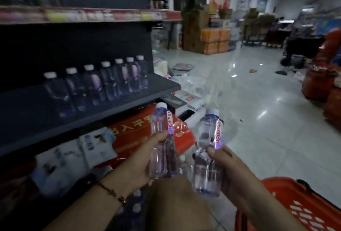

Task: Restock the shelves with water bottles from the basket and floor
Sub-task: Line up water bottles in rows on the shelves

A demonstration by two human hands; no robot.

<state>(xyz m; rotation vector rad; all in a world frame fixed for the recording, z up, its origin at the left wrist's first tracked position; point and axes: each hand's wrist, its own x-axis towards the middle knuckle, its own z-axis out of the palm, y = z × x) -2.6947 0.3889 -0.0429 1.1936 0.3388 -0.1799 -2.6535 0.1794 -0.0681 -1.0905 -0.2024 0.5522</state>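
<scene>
Mid-restock. Seven bottles (96, 83) already stand in a row on the dark shelf (129, 105) at ten o'clock. Left hand (136, 162) grips one water bottle (162, 138); right hand (234, 171) grips another (209, 149). Red basket (299, 206) at four o'clock; its contents are unseen.
</scene>
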